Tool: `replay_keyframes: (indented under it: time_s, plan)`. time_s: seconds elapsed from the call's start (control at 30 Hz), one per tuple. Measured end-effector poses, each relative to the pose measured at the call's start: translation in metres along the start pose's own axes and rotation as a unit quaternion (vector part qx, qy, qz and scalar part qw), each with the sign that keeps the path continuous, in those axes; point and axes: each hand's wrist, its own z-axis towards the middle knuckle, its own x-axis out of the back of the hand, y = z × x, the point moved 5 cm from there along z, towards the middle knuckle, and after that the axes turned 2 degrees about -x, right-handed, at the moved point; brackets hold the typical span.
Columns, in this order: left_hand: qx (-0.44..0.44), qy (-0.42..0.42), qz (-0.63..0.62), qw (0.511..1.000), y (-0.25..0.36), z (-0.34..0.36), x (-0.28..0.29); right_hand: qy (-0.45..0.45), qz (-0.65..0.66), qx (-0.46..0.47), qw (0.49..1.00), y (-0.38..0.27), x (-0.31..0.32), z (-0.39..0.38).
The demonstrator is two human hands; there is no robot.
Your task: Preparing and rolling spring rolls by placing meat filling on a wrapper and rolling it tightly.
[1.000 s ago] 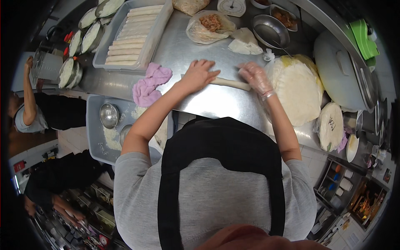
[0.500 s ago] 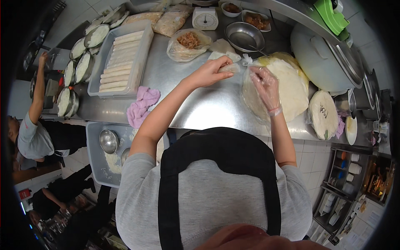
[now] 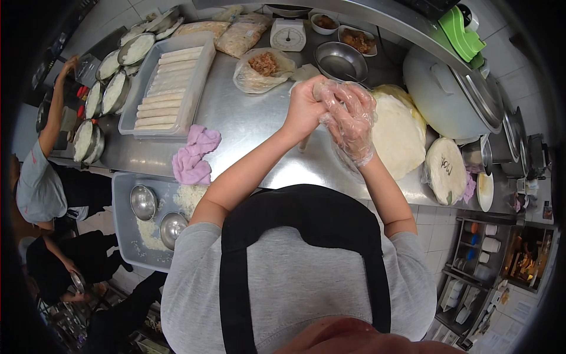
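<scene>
My left hand (image 3: 303, 106), bare, is closed in front of the metal bowl (image 3: 341, 61). What its fingers hold is hidden. Against it presses my right hand (image 3: 352, 121), in a clear plastic glove, its fingers curled over the left fingertips; I cannot see what lies between them. Loose clear plastic (image 3: 346, 158) hangs by the right wrist. Right of the hands lies a stack of round white sheets (image 3: 401, 138), partly on yellowish plastic. Beyond my left hand sits an open plastic bag of shredded orange-brown filling (image 3: 263, 65).
A plastic tub (image 3: 197, 97) of white rolls stands at left, near a pink cloth (image 3: 194, 159). Farther back are a dial scale (image 3: 288, 35) and filled bags (image 3: 243, 36). A large pot (image 3: 439, 82) and a wrapped white round (image 3: 446, 171) are at right. Another person (image 3: 41, 183) works at far left.
My right hand has lifted off the white stack and moved left to meet my left hand. The plastic that covered part of the stack has come away with it. The view has shifted slightly.
</scene>
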Motion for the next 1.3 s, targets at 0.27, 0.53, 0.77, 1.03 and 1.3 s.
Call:
replay_keyframes:
  time_s: [0.27, 0.53, 0.77, 1.03, 1.3]
  plan:
    - [0.044, -0.037, 0.067, 0.996, 0.006, 0.01, -0.001, -0.036, 0.142, -0.099, 0.984, 0.021, -0.009, 0.02]
    - [0.02, -0.119, 0.006, 0.993, 0.006, 0.012, -0.006, -0.013, 0.209, -0.035, 0.977, 0.022, 0.001, 0.024]
    - [0.072, 0.003, -0.085, 0.994, 0.024, 0.025, 0.007, 0.008, 0.448, -0.264, 0.854, 0.027, -0.049, -0.022]
    - [0.109, -0.199, -0.296, 0.928, 0.043, 0.021, -0.009, -0.218, 0.784, -0.328, 0.481, 0.006, -0.064, -0.04]
    - [0.121, -0.096, -0.102, 0.983, 0.024, 0.014, 0.006, -0.039, 0.402, -0.25, 0.88, 0.031, -0.008, -0.013]
